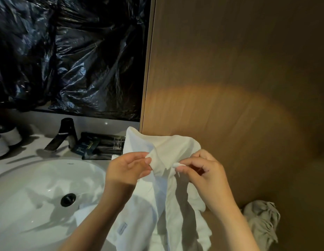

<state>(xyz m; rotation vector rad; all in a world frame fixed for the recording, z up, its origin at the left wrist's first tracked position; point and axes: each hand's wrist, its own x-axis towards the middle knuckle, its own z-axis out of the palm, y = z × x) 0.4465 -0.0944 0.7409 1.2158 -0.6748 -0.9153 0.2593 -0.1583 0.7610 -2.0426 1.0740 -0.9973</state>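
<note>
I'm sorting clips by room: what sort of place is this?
Probably a bathroom, perhaps a hotel's: a white basin with a drain, a black tap behind it, dark toiletry packets on the counter. The left hand and right hand grip a white shirt.

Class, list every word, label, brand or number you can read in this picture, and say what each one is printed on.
No text here can be read with certainty.
Dark packets behind the washbasin: pale print, too small and blurred to read.
Sewn label on the white shirt: blurred, unreadable.
Tiny mark on the washbasin's back rim: too small to read.
</note>
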